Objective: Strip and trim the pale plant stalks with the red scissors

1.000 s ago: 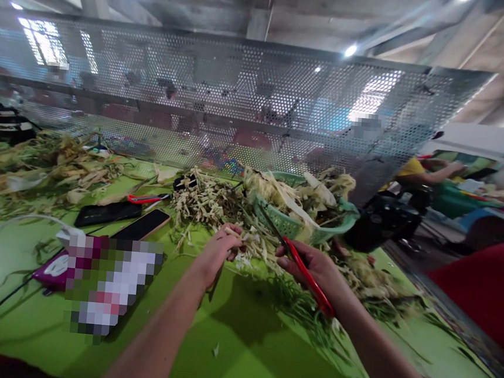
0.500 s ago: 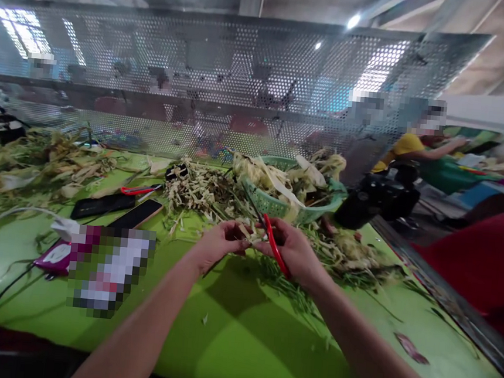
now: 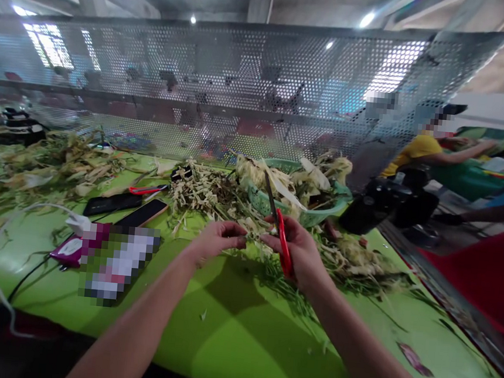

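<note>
Red-handled scissors [image 3: 284, 246] are in my right hand [image 3: 297, 252], the fingers wrapped around the handles and the dark blades pointing up and away. The thumb of that hand points left, close to some pale plant scraps. Facing it, my left hand [image 3: 214, 241] has thumb and forefinger apart, and I see nothing held between them. Just beyond the hands lie a heap of short cut stalks [image 3: 203, 193] and a green basket [image 3: 320, 215] full of pale, wilted plant material. Thin green stems [image 3: 286, 280] lie beneath my right hand.
To the left are a phone [image 3: 144, 212], a dark flat case [image 3: 112, 203], another red-handled tool [image 3: 146, 190], and a purple packet [image 3: 70, 249] with a white cable. Dry leaves [image 3: 60, 160] spread behind them. A black object [image 3: 372, 202] stands right; a perforated metal screen [image 3: 209, 73] spans the back.
My hands have drawn slightly apart, and the stalk piece between them is no longer in my left fingers. The scissors have turned more upright. The view has shifted a little left.
</note>
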A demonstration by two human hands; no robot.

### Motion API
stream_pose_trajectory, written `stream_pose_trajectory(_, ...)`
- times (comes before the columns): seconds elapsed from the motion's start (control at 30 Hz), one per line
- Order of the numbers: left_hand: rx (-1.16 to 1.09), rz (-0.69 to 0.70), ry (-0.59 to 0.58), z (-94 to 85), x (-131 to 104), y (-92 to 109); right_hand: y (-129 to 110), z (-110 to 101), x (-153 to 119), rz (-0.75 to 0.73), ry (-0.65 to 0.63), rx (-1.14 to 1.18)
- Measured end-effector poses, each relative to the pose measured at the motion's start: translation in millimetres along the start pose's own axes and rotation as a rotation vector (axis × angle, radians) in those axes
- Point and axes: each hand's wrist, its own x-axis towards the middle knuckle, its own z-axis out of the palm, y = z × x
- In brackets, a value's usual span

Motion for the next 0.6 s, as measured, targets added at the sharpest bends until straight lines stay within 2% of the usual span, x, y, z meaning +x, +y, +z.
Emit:
stream_pose_trajectory(0.17,-0.112,-0.003,-0.006,2.5,-3,7,-1,2,-3,0.062,-0.007,0.11)
stream_pose_trajectory(0.23,-0.131,0.055,0.058,-2.4,-3,13,1,1,-4,0.045,0.05,0.113)
stream_pose_trajectory(0.27,-0.151,0.093,0.121,-6.6,-2,16,2,1,-4,0.031,0.083,0.11)
stream_pose_trajectory(0.33,-0.267,0.166,0.342,-16.7,2,15,3,1,-3,0.002,0.136,0.104)
stream_pose_trajectory(0.4,-0.419,0.152,0.58,-24.5,8,7,4,2,-2,-0.032,0.178,0.111)
stream_pose_trajectory(0.47,-0.454,0.111,0.674,-25.0,14,-4,2,4,1,-0.071,0.219,0.119)
stream_pose_trajectory(0.53,-0.448,0.02,0.63,-17.3,16,-13,0,8,6,-0.098,0.246,0.123)
stream_pose_trajectory(0.6,-0.369,-0.016,0.465,-4.2,14,-15,-2,13,12,-0.087,0.225,0.123)
